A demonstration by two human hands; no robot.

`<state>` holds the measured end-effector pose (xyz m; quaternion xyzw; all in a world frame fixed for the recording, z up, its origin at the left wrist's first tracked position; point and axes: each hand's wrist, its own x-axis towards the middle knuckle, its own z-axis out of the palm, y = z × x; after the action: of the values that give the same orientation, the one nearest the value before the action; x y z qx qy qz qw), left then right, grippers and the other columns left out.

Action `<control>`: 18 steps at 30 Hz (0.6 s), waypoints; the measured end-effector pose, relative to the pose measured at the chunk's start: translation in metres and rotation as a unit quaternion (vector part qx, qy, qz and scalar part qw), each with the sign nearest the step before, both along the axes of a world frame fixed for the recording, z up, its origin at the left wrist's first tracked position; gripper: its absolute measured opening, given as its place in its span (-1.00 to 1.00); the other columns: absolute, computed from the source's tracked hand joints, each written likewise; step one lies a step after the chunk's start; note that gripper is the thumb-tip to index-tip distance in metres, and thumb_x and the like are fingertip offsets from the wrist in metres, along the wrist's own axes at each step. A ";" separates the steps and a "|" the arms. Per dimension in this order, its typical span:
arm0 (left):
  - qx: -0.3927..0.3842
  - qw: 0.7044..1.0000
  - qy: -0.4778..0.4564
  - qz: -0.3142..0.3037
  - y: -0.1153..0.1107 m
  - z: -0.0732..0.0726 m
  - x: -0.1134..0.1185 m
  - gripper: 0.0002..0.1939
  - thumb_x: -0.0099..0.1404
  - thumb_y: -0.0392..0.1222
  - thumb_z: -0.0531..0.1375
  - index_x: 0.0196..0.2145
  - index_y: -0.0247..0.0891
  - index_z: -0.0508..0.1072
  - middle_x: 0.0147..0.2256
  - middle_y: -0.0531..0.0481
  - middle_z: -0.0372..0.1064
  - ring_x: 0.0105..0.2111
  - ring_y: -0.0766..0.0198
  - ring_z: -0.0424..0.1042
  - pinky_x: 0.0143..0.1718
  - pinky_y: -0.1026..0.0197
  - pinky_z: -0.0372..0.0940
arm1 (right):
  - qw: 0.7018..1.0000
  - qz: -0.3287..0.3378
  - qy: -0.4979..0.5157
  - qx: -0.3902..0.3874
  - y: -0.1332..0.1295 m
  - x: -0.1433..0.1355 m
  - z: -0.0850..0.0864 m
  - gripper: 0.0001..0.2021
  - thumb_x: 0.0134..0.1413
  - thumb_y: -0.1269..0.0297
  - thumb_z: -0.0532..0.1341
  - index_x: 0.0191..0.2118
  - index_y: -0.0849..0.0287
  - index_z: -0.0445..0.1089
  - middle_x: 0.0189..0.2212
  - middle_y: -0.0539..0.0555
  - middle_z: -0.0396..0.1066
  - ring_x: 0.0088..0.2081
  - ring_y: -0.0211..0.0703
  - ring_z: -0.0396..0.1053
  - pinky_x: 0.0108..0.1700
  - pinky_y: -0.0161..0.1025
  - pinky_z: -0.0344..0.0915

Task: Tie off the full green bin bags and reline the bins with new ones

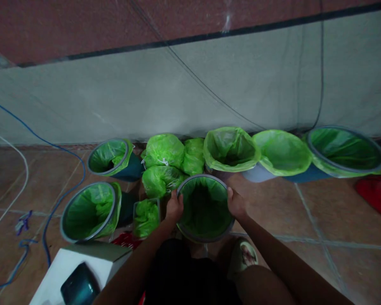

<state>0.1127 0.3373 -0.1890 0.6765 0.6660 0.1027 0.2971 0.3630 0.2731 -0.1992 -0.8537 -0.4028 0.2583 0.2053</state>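
Observation:
A round trash bin [206,239] with a grey rim and a green liner bag inside stands between my two hands, low in front of my legs. My left hand [174,207] grips the rim on its left side, fingers over the edge. On the opposite side my right hand [236,204] clasps the rim too. The inside of the bin is dark. Just beyond it lie tied green bags [164,150], several of them, by the wall. Close to my left hand is a clear container [146,218] filled with green plastic.
Lined bins stand along the wall: a green-lined bin [231,150], a pale one [282,154] and a blue one [346,152]. Two more lined bins [109,159] are at left. A blue cord [68,148], a white box [63,267] and a red object [376,197] lie around.

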 end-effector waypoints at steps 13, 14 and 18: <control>-0.033 0.999 0.038 0.010 0.000 0.010 0.004 -0.57 0.34 -0.27 0.01 0.15 -0.33 0.24 -0.19 -0.21 0.53 -0.20 0.08 0.54 -0.18 0.19 0.33 | 0.957 0.204 -0.209 -0.005 0.008 -0.011 0.033 -0.54 0.24 0.32 -0.03 0.21 0.32 0.24 0.12 0.42 0.28 0.10 0.26 0.25 0.09 0.13 0.16; -0.036 0.999 0.034 0.010 0.000 0.010 0.004 -0.57 0.33 -0.29 0.01 0.15 -0.32 0.24 -0.20 -0.20 0.53 -0.21 0.09 0.54 -0.18 0.19 0.33 | 0.941 0.273 -0.198 0.002 0.013 -0.018 0.033 -0.57 0.21 0.37 -0.01 0.15 0.29 0.32 0.09 0.38 0.31 0.09 0.23 0.26 0.09 0.09 0.16; -0.051 0.998 0.019 0.016 0.000 0.011 0.004 -0.56 0.30 -0.33 0.01 0.14 -0.31 0.24 -0.24 -0.17 0.54 -0.24 0.11 0.54 -0.21 0.20 0.33 | 0.902 0.420 -0.030 -0.094 0.039 -0.053 0.012 -0.84 0.10 0.45 0.16 -0.29 0.22 0.51 -0.33 0.20 0.48 -0.23 -0.05 0.43 -0.14 -0.20 0.31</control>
<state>0.1168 0.3372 -0.1775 0.6513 0.6868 0.0600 0.3170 0.3097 0.3122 -0.1871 -0.6278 -0.7039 0.3317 -0.0158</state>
